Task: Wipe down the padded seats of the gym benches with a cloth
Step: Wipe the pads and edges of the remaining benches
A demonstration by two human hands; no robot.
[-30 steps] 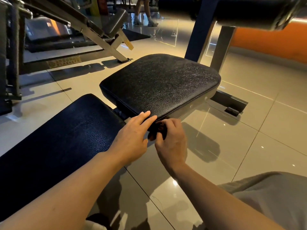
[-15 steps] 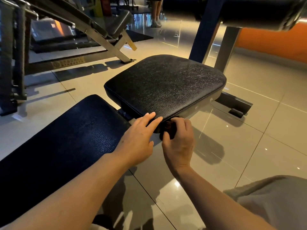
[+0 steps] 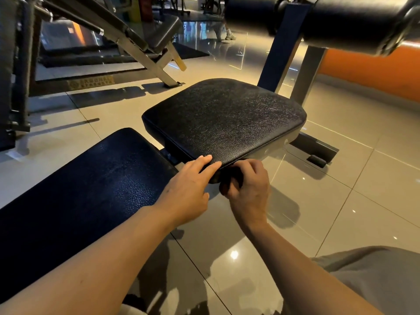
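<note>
The right grip [image 3: 246,189] is curling its fingers around something small and dark, perhaps the cloth [image 3: 234,176], tucked under the near corner of the black seat pad [image 3: 225,121]. The left grip [image 3: 188,189] is lying spread, straight fingertips touching that same corner. The longer back pad [image 3: 79,189] is sitting just beside, over the glossy tiled floor [image 3: 318,212].

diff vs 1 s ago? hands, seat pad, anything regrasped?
Almost nothing. The left hand keeps straight fingers on the near corner of the seat pad; the right hand stays curled round a dark thing at the pad's edge, too hidden to name. No regrasp or release. Only the camera shifted a little, so everything sits slightly further right in the picture. The back pad has not moved.
</note>
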